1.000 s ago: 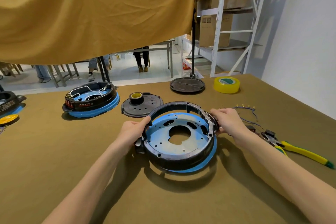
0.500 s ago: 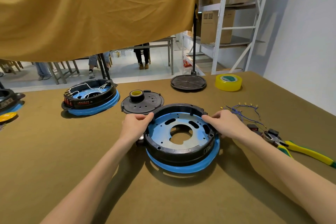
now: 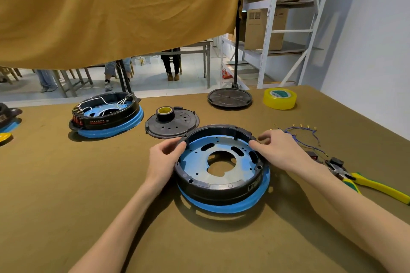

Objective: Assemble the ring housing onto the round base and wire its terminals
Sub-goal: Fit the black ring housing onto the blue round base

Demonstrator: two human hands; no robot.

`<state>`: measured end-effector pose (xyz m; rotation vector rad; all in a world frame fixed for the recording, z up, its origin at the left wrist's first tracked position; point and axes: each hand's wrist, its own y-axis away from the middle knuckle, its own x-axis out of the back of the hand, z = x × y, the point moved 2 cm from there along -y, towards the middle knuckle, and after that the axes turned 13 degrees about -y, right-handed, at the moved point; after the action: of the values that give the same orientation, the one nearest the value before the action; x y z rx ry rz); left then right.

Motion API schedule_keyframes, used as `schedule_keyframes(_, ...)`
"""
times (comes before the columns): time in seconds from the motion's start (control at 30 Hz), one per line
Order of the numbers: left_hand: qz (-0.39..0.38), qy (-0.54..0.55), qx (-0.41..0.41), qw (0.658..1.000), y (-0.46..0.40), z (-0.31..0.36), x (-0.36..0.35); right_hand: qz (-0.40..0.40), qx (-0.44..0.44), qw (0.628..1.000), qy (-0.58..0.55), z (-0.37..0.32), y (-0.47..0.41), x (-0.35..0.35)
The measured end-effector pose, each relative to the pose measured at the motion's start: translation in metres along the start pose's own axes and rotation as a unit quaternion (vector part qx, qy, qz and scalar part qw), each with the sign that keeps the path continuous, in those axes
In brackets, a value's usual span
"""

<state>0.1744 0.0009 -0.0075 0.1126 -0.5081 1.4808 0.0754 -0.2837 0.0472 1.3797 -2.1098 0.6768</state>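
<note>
Tabletop [image 3: 66, 206]: olive cloth surface.
Ring housing [image 3: 221, 190]: black, seated on the blue round base [image 3: 224, 207], near centre.
Left hand [image 3: 163, 158]: fingers curled over the housing's left rim, gripping it.
Right hand [image 3: 278, 150]: thumb and fingers clamped on the housing's right rim.
Pliers [image 3: 363, 180]: yellow-green handles, right of the right forearm.
Blue wires [image 3: 304, 133]: loose with ring terminals, just beyond the right hand.
Black lid [image 3: 173, 125]: behind the housing, a small tape roll [image 3: 164, 112] on it.
Wired unit [image 3: 106, 115]: far left.
Yellow tape [image 3: 279, 98]: far right.
</note>
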Motion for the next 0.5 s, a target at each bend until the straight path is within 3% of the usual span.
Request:
schedule_keyframes(0.13, 0.019, 0.051, -0.047, 0.997, -0.007, 0.010, 0.008, 0.079, 0.089, 0.993, -0.010, -0.023, -0.003, 0.011)
schedule_keyframes(0.23, -0.040, 0.133, 0.006, 0.990, -0.011, 0.003, 0.010, 0.090, 0.106, 0.989, -0.041, -0.029, -0.007, 0.023)
schedule_keyframes(0.4, -0.164, 0.102, 0.081, 0.978, -0.004, -0.007, 0.002, 0.108, 0.074, 0.991, -0.011, -0.017, -0.001, 0.026)
schedule_keyframes(0.5, -0.141, 0.040, 0.050, 0.988, 0.005, -0.001, 0.003, 0.111, 0.041, 0.993, 0.015, -0.005, 0.005, 0.029)
